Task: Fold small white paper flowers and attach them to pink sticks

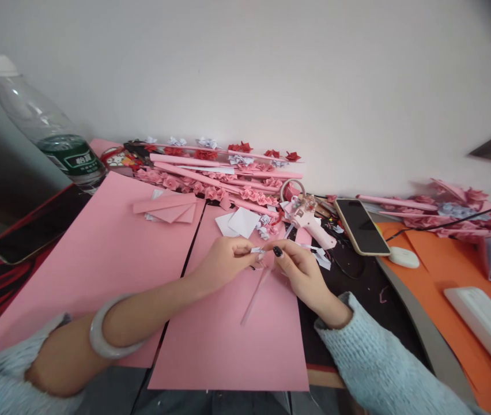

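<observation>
A small folded piece of white paper point(256, 250) is pinched between the thumb and fingers of my left hand point(227, 259). From the other side my right hand point(299, 270) has its thumb and forefinger closed at the same piece; the exact contact is too small to make out. Under both hands lies a large pink sheet point(228, 346). A thin translucent stick point(252, 302) slants down over the sheet from below the fingers. Just beyond my hands are white paper squares point(241, 221) and a pink glue gun point(313, 226).
Pink, red and white paper flowers point(213, 190) are heaped along the wall with rolled pink paper point(193, 173). A water bottle point(61, 144) stands at left. To the right are a phone point(362, 226), orange sheets point(427, 271) and a white power strip point(483, 325).
</observation>
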Available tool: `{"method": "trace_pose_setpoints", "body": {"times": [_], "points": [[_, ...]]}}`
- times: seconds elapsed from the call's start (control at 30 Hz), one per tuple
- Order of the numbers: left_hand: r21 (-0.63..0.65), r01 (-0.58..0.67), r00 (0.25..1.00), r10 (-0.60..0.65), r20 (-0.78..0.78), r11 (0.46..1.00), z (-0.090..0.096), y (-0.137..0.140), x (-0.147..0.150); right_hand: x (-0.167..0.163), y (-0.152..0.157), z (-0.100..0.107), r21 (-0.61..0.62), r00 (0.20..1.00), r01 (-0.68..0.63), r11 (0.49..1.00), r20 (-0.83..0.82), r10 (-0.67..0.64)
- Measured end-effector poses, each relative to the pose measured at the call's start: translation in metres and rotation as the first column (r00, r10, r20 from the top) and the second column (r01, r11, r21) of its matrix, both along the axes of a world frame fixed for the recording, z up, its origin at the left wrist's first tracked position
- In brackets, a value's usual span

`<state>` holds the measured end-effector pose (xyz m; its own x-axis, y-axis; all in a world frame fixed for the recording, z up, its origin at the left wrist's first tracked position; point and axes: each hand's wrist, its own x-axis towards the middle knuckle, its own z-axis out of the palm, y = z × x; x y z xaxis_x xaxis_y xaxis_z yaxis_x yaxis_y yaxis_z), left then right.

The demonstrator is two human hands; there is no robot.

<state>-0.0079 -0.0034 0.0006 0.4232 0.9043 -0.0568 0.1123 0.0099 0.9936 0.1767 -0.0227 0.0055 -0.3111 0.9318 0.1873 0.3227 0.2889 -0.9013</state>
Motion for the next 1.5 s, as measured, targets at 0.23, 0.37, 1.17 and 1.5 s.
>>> {"method": "trace_pose_setpoints", "body": {"times": [0.23, 0.37, 1.17, 1.5], "points": [[-0.131, 0.049, 0.995, -0.037, 0.094, 0.99, 0.001, 0.0012, 0.0015, -0.0005, 0.0011, -0.0019, -0.11, 0.982, -0.094, 0.99, -0.175, 0.074], [-0.221, 0.09, 0.987, -0.058, 0.148, 0.971, 0.0023, 0.0036, 0.0006, -0.0005, 0.0017, -0.0017, -0.146, 0.967, -0.129, 0.981, -0.236, 0.092], [-0.334, 0.186, 0.98, -0.148, 0.134, 0.924, 0.0071, 0.0041, -0.002, -0.0003, 0.0012, 0.0006, -0.131, 0.955, -0.188, 0.973, -0.257, 0.15], [-0.346, 0.232, 0.968, -0.182, 0.171, 0.909, 0.0059, 0.0058, -0.0032, 0.0001, 0.0025, -0.0017, -0.099, 0.965, -0.156, 0.983, -0.229, 0.13]]}}
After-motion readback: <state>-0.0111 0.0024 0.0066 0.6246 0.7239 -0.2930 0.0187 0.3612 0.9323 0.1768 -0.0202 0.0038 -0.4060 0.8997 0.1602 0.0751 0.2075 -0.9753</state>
